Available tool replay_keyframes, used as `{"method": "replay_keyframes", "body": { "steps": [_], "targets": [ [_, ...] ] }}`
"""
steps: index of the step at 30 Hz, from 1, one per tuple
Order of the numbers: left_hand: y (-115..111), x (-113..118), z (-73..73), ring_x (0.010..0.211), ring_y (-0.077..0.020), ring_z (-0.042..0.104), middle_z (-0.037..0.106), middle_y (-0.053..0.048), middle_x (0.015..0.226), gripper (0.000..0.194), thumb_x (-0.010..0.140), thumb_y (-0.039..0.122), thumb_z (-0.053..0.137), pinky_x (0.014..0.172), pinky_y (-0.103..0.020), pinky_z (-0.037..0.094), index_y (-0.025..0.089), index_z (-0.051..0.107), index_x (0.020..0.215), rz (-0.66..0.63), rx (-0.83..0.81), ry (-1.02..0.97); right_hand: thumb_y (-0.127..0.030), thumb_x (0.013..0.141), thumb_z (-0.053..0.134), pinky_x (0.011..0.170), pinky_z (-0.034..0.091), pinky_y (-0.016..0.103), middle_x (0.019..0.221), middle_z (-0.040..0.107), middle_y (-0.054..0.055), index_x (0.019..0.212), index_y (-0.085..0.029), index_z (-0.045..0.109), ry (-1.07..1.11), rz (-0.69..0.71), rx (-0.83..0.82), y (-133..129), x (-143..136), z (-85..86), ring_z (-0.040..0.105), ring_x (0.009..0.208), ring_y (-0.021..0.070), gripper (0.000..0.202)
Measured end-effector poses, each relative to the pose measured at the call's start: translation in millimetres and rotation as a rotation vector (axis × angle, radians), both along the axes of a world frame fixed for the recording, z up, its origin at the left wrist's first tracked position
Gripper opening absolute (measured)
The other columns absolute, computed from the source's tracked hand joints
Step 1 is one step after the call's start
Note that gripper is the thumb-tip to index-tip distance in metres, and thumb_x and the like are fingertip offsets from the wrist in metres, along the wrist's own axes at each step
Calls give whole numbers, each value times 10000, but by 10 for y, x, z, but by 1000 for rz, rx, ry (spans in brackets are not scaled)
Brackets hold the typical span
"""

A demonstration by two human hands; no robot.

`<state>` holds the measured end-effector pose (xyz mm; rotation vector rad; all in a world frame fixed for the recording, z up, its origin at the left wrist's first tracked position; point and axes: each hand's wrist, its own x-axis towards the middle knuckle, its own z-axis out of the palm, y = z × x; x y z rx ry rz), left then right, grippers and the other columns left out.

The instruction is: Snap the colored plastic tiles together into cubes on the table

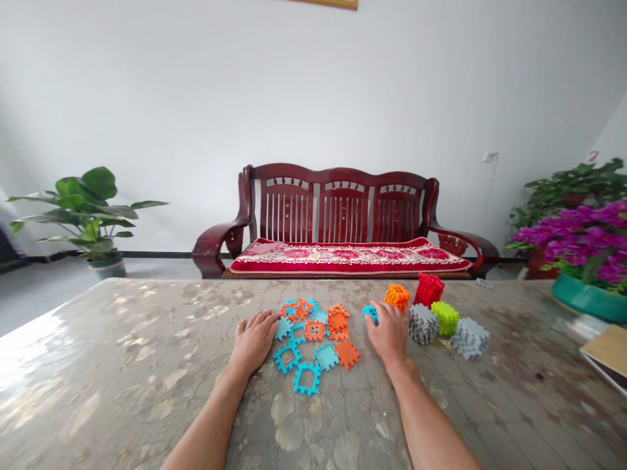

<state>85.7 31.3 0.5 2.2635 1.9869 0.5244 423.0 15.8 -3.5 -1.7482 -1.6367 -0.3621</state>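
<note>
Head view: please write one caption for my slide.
Left hand beside loose orange and blue tiles, right hand grasping blue pieces near coloured stacks.

L hand bare; R hand ditto; fingers uncovered; both forearms bare, wrists incl.

Loose tiles sitting mid table, stacks off to right, bench behind, potted plant way over left.

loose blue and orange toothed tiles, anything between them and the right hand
Nothing visible blocks the right hand; only the blue toothed piece it holds and patterned tabletop lie between it and the tiles.
</note>
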Motion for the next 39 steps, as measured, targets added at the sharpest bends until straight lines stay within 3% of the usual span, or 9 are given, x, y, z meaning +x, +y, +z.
{"method": "replay_keyframes", "body": {
  "steps": [7,13,23,31,35,39],
  "targets": [
    [-33,32,36,1407,-263,434,553,-61,1479,429,998,375,357,1162,-554,258,327,599,1349,2,4,43,-187,862,554,978,405,394,1116,711,54,1116,-241,702,2,283,-12,-35,-313,70,548,1064,240,299],
    [-34,27,17,1410,-274,429,550,-67,1481,434,997,395,356,1159,-563,262,332,596,1354,-10,16,51,-201,884,586,1008,406,391,1202,695,30,1152,-275,697,-66,462,-95,-127,-625,153,539,1136,230,300],
    [-26,23,4,1424,-277,405,532,-64,1495,436,995,410,358,1166,-569,242,346,592,1357,-17,4,46,-451,881,647,1109,340,465,1374,596,77,1213,-257,659,-157,428,-212,-98,-862,115,430,1320,301,385],
    [-34,20,9,1424,-272,401,538,-62,1489,431,991,416,365,1168,-563,236,350,598,1348,-13,-4,39,-317,796,715,1103,346,445,1248,676,56,1054,-251,708,-35,470,-182,-105,-852,139,493,1255,270,267],
    [-32,16,16,1419,-271,413,538,-57,1490,430,997,393,352,1166,-577,237,344,601,1343,-18,-9,24,-284,851,643,1080,356,434,1181,711,30,944,-264,737,2,483,-151,-116,-785,148,517,1222,252,133],
    [-42,23,44,1421,-264,412,542,-51,1488,432,1006,387,331,1170,-573,236,337,607,1335,-11,-16,6,-215,890,562,1039,387,396,1162,720,33,993,-257,741,24,388,-142,-61,-746,188,544,1169,234,211]
  ]
}}
